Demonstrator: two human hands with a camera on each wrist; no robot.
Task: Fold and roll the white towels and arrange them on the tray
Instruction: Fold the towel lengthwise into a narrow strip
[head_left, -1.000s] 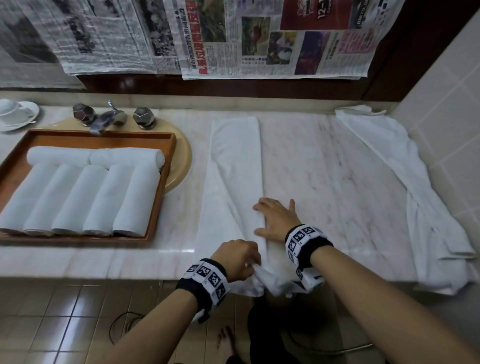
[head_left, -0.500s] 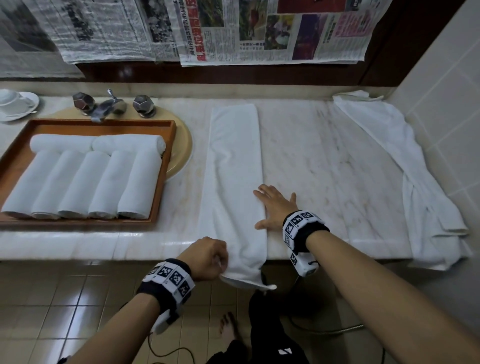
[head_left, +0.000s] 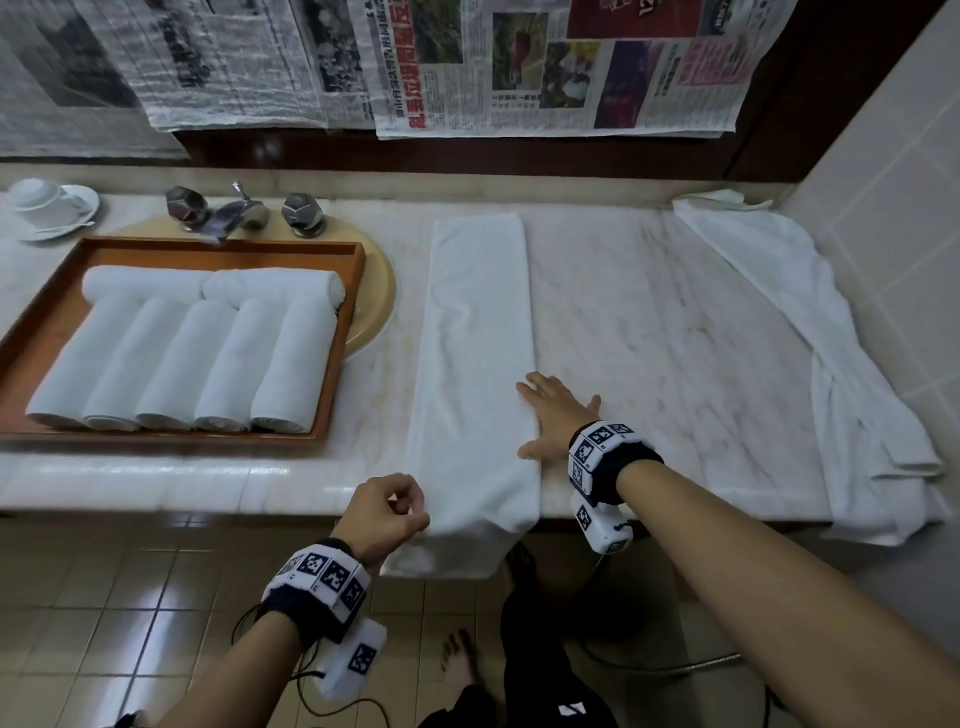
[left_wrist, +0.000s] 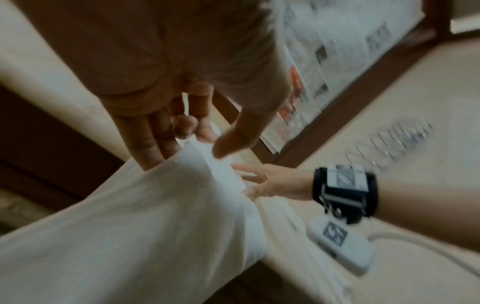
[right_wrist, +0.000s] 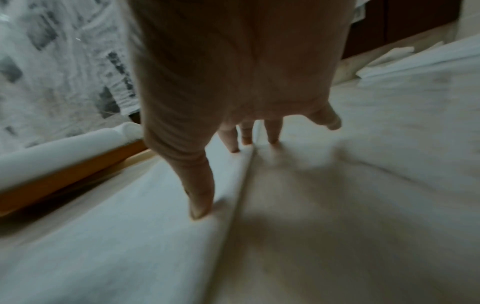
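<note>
A white towel (head_left: 478, 364), folded into a long narrow strip, lies front to back on the marble counter (head_left: 675, 364), and its near end hangs over the front edge. My left hand (head_left: 387, 514) sits at the left edge of that hanging end. In the left wrist view its thumb and curled fingers (left_wrist: 150, 148) pinch the towel (left_wrist: 130, 226). My right hand (head_left: 550, 415) lies flat with straight fingers on the strip's right edge near the counter front. Several rolled white towels (head_left: 208, 358) fill the wooden tray (head_left: 348, 332) at the left.
A second white towel (head_left: 810, 332) lies unfolded along the right wall. Behind the tray are a chrome tap (head_left: 223, 213) and a cup on a saucer (head_left: 47, 205). Newspapers (head_left: 519, 67) hang on the back wall. A bare foot (head_left: 457, 665) is on the tiled floor below.
The towel's near end, bunched up between both hands a second ago, now hangs flat over the counter edge. My left hand moved left with its edge; my right hand stayed pressed flat.
</note>
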